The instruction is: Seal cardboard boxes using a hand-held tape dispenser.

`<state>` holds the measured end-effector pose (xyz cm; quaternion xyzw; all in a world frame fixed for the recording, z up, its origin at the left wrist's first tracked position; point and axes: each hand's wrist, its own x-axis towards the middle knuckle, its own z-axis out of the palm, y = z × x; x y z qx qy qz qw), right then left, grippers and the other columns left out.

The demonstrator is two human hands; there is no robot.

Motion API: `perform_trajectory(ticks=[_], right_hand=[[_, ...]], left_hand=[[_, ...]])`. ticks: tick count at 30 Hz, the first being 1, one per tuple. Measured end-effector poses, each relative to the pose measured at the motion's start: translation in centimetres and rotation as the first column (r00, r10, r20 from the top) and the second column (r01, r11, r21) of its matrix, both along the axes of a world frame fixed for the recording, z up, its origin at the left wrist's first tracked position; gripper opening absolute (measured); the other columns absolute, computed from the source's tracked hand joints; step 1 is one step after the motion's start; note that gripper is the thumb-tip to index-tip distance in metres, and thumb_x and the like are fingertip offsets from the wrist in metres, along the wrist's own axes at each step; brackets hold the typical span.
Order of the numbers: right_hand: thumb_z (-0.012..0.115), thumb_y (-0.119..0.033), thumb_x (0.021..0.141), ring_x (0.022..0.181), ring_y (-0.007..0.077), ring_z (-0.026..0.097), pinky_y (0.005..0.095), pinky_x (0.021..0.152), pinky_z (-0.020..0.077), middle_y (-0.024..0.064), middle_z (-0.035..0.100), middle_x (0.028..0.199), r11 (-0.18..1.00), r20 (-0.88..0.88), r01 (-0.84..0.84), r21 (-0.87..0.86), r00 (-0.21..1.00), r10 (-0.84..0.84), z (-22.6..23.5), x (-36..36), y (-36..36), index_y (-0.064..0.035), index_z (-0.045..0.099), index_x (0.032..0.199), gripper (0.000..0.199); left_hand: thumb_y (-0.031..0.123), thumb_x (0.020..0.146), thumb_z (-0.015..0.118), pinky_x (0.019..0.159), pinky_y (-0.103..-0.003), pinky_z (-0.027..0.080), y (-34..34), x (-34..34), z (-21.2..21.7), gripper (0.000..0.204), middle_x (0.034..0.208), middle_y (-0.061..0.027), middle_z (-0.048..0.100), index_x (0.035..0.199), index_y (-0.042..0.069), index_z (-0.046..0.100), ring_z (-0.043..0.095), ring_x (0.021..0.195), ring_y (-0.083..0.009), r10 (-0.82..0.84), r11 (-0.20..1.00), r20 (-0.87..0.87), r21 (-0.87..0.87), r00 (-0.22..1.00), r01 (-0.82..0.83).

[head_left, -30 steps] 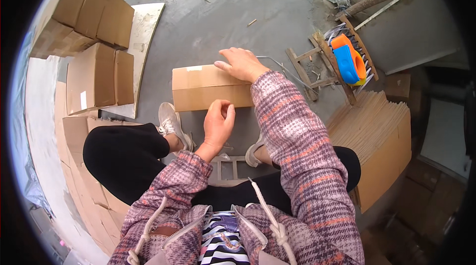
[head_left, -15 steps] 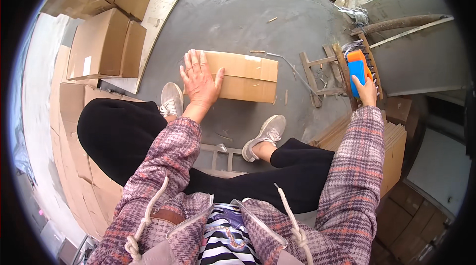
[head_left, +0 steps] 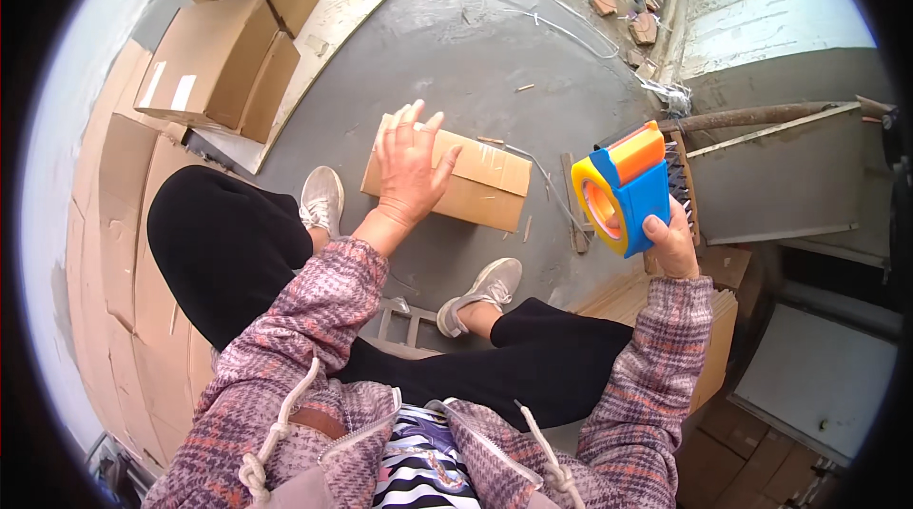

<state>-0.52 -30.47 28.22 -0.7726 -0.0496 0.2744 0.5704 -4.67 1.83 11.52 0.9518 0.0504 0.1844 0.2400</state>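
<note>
A closed brown cardboard box [head_left: 485, 185] lies on the concrete floor in front of my feet. My left hand [head_left: 409, 166] is spread flat, fingers apart, over the box's left end, holding nothing. My right hand [head_left: 670, 241] is raised at the right and grips a blue, yellow and orange tape dispenser [head_left: 623, 187] by its handle, lifted off the floor. My legs in black trousers and grey sneakers frame the box.
Assembled cardboard boxes [head_left: 214, 62] are stacked at the upper left, with flat cardboard sheets [head_left: 114, 252] along the left side. A stack of flattened cartons [head_left: 713, 319] sits at my right. A small wooden stool [head_left: 580, 214] stands beyond the box; scraps and wire lie on the floor.
My right hand has picked up the tape dispenser from the wooden stool and lifted it toward me. My left hand stays spread on the box.
</note>
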Motion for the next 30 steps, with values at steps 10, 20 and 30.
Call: perform_trajectory(ticks=[10, 20, 30], right_hand=[[0.074, -0.041, 0.081, 0.072, 0.0104, 0.057, 0.0265, 0.064, 0.0466, 0.0037, 0.060, 0.081, 0.923, 0.026, -0.343, -0.178, 0.936, 0.352, -1.0, 1.1, 8.0, -0.0011, 0.061, 0.100, 0.046], [0.069, -0.048, 0.084, 0.072, 0.0130, 0.062, 0.0286, 0.065, 0.0506, 0.0094, 0.066, 0.081, 0.818, -0.034, -0.443, -0.366, 0.885, 0.465, -3.9, 3.2, 14.8, 0.0035, 0.064, 0.107, 0.057], [0.066, -0.054, 0.083, 0.072, 0.0173, 0.066, 0.0324, 0.067, 0.0535, 0.0133, 0.069, 0.080, 0.687, -0.203, -0.544, -0.482, 0.832, 0.516, -6.2, 4.6, 17.5, 0.0061, 0.066, 0.108, 0.065]], left_hand=[[0.032, 0.101, 0.056, 0.075, -0.024, 0.046, 2.1, 1.3, 8.7, 0.031, 0.087, 0.0020, 0.064, 0.102, 0.002, 0.066, 0.054, 0.080, -0.0038, -0.571, -0.028, 0.100, -0.994, 0.815, 0.102], [0.016, 0.096, 0.062, 0.063, -0.023, 0.045, 5.4, 0.3, 2.3, 0.017, 0.075, 0.0016, 0.061, 0.090, 0.001, 0.067, 0.054, 0.070, -0.0050, -0.145, 0.393, -0.041, -0.919, 0.989, 0.019], [0.022, 0.096, 0.063, 0.059, -0.021, 0.041, 12.8, -1.5, -6.5, 0.019, 0.075, 0.0054, 0.059, 0.089, 0.005, 0.067, 0.049, 0.068, -0.0028, 0.123, 0.405, -0.197, -0.885, 0.973, -0.230]])
